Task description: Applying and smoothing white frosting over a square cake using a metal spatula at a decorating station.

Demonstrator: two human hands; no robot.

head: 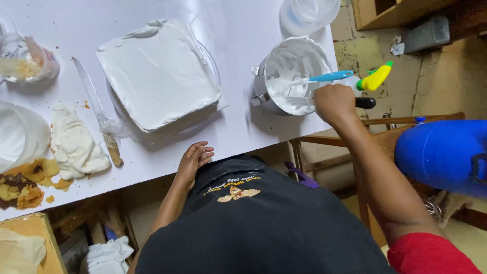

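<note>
Bowl (291, 76) sits just left of right hand (333, 103).

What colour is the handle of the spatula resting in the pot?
Light blue; the spatula handle shows best in the head view.

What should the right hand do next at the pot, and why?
Probably lift the black-handled tool out, loaded with cream. The right hand grips it inside the metal pot, which holds white cream, while the left hand rests at the table edge near the frosted square cake.
</note>
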